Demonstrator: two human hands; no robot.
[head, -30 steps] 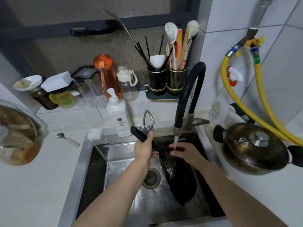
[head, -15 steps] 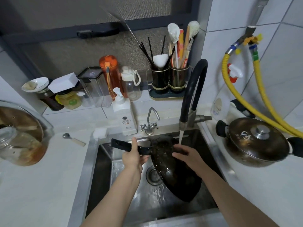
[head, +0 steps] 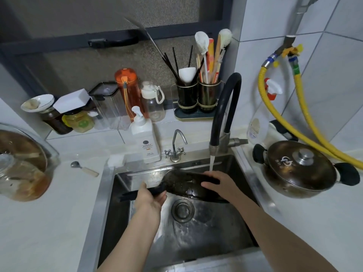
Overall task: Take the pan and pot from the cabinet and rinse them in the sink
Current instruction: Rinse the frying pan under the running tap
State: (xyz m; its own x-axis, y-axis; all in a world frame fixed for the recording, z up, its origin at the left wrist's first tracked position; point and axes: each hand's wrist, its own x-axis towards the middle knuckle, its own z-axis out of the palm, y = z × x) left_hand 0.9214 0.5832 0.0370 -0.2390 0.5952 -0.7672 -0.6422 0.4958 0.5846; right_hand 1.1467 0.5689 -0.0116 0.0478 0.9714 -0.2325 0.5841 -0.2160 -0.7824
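Note:
A black pan (head: 184, 185) lies nearly level over the steel sink (head: 110, 185), under water running from the black faucet (head: 222, 114). My left hand (head: 151, 197) grips the pan's black handle, which points left. My right hand (head: 220, 183) rests on the pan's right rim with its fingers lying across the inside. The lidded pot (head: 298, 169) with black side handles stands on the counter right of the sink, untouched.
A soap pump bottle (head: 146, 142) and small tap (head: 175, 148) stand behind the sink. Jars, bottles and utensil holders (head: 198, 95) line the back ledge. A spoon (head: 84, 168) and a glass jar (head: 21, 163) sit on the left counter. Yellow hoses (head: 302, 130) hang at right.
The pan has swung from steeply tilted to nearly level, its handle dropping and turning left. My right hand stays on the rim under the running water.

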